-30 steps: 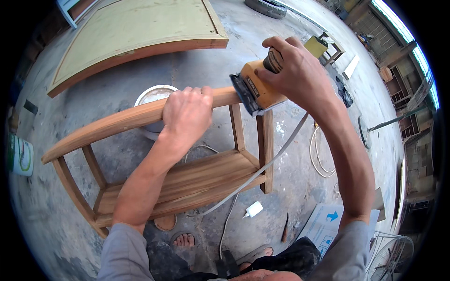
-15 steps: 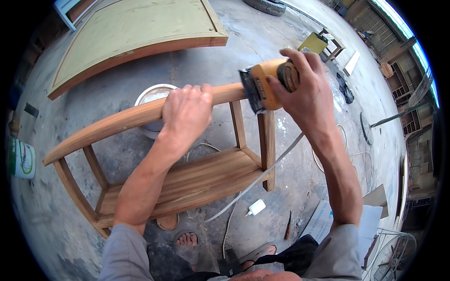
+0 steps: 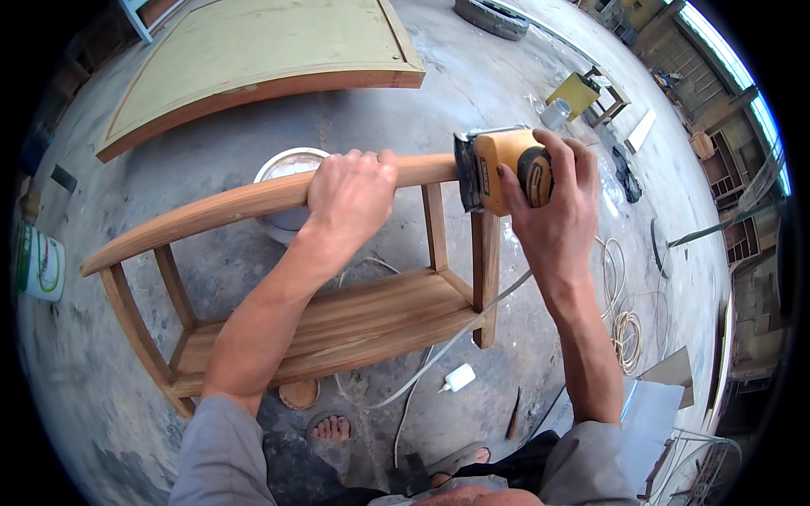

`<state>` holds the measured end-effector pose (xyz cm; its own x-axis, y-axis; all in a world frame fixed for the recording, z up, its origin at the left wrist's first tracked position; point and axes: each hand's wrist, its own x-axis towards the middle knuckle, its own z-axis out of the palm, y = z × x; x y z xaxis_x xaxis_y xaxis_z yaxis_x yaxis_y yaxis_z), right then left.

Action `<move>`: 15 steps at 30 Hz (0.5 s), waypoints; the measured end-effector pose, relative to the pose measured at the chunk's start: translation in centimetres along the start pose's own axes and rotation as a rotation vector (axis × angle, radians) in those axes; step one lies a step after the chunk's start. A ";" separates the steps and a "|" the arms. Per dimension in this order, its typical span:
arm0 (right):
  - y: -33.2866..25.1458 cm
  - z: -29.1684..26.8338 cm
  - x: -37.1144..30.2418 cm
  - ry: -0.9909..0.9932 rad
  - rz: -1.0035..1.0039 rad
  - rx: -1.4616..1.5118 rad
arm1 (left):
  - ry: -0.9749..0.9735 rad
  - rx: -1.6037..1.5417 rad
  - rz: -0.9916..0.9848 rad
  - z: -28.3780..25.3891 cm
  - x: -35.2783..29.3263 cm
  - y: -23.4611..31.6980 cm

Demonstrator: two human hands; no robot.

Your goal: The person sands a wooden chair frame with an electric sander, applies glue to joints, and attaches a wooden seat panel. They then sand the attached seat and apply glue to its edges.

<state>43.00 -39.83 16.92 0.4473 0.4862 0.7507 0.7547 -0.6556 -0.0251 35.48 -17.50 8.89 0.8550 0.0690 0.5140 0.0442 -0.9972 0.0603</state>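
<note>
A wooden frame with a curved top rail (image 3: 202, 201), upright posts and a slatted-looking lower shelf (image 3: 363, 316) stands in front of me. My left hand (image 3: 353, 192) is closed around the top rail, right of its middle. My right hand (image 3: 557, 202) grips a yellow and black electric sander (image 3: 504, 171). The sander is tipped on its side, its black sanding pad against the right end of the rail. A pale cord (image 3: 456, 344) runs down from near my right wrist and across the shelf's front edge.
A large pale panel with a wooden edge (image 3: 278, 51) lies beyond. Behind the rail stands a white bucket (image 3: 283, 226). On the floor lie a small white bottle (image 3: 458, 378), a thin pointed tool (image 3: 514, 415), coiled cord (image 3: 626, 337) and cardboard (image 3: 654, 413). Another bucket (image 3: 40, 266) stands far left.
The sander has shifted slightly right and down and its pad now stands more upright at the rail's end. My left hand keeps its hold on the rail. The view has shifted slightly.
</note>
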 end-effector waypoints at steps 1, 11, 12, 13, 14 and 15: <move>-0.3 -0.2 -0.1 -0.001 -0.020 -0.001 | 0.005 -0.002 0.003 -0.1 0.0 0.0; -0.1 -0.6 1.7 -0.125 0.019 -0.009 | 0.006 -0.013 -0.015 0.1 -0.2 -0.3; -0.5 -0.7 1.6 -0.136 0.021 0.011 | 0.005 -0.014 -0.012 0.2 -0.3 -0.3; -1.0 -0.7 1.5 -0.147 0.024 0.031 | 0.007 -0.012 -0.012 0.3 -0.4 -0.3; -1.3 -0.7 1.4 -0.159 0.027 0.053 | 0.008 -0.010 -0.012 0.4 -0.5 -0.4; -1.3 -0.6 1.6 -0.134 0.035 0.031 | 0.015 -0.008 -0.009 0.3 -0.4 -0.4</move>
<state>42.49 -38.57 18.57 0.5319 0.5379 0.6540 0.7513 -0.6561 -0.0713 35.23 -17.10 8.43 0.8469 0.0787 0.5259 0.0480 -0.9963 0.0717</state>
